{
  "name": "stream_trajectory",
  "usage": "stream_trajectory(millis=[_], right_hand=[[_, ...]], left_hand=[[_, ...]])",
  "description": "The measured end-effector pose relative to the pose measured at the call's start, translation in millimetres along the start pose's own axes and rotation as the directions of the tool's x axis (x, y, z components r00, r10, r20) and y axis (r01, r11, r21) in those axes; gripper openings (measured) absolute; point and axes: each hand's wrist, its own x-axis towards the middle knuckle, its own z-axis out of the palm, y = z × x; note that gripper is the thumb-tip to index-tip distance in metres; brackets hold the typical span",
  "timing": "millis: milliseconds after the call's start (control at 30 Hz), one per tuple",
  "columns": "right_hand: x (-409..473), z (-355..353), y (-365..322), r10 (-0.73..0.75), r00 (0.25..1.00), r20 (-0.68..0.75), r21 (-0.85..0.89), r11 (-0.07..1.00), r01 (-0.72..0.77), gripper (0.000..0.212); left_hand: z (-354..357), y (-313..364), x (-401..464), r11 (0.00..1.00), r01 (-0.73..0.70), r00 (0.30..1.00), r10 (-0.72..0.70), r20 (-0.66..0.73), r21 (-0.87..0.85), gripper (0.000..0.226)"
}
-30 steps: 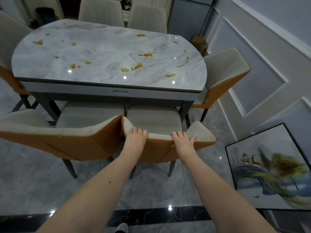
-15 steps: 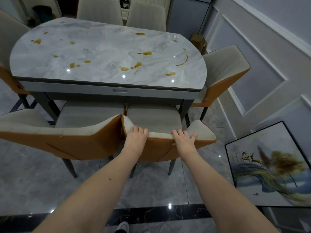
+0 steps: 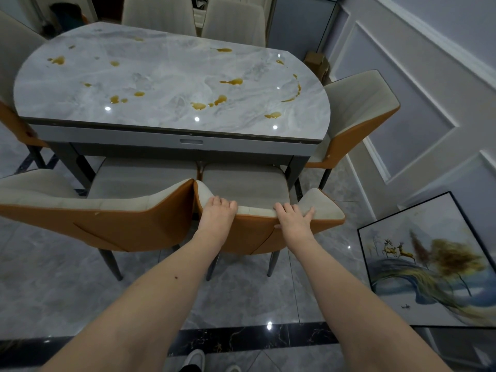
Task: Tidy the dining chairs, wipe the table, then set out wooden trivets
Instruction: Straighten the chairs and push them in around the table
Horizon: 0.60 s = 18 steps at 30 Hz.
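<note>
Orange-backed chair (image 3: 255, 232) sits tucked under the marble table's (image 3: 171, 84) near edge, both hands on its backrest top: left hand (image 3: 218, 216) curls over the rim, right hand (image 3: 294, 220) grips with fingers draped forward. Amber spills (image 3: 198, 105) dot the table.

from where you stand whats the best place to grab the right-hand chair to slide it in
Take the chair by the top edge of its backrest, from behind. The back curves toward you with its wings out to the sides, and the seat already points under the table. The left hand and right hand grip it there, apart.
</note>
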Motion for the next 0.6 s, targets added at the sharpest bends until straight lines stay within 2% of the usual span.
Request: stream_trajectory(millis=[433, 600], right_hand=[[4.4, 0.1, -1.6, 0.005, 1.0, 0.001, 0.001, 1.0, -0.005, 0.049], [4.0, 1.1, -3.2, 0.009, 1.0, -0.009, 0.005, 1.0, -0.009, 0.044]], left_hand=[[-1.1, -2.8, 1.8, 1.0, 0.0, 1.0, 0.0, -0.01, -0.003, 0.06], [1.0, -4.0, 1.7, 1.0, 0.003, 1.0, -0.003, -0.022, 0.008, 0.058]])
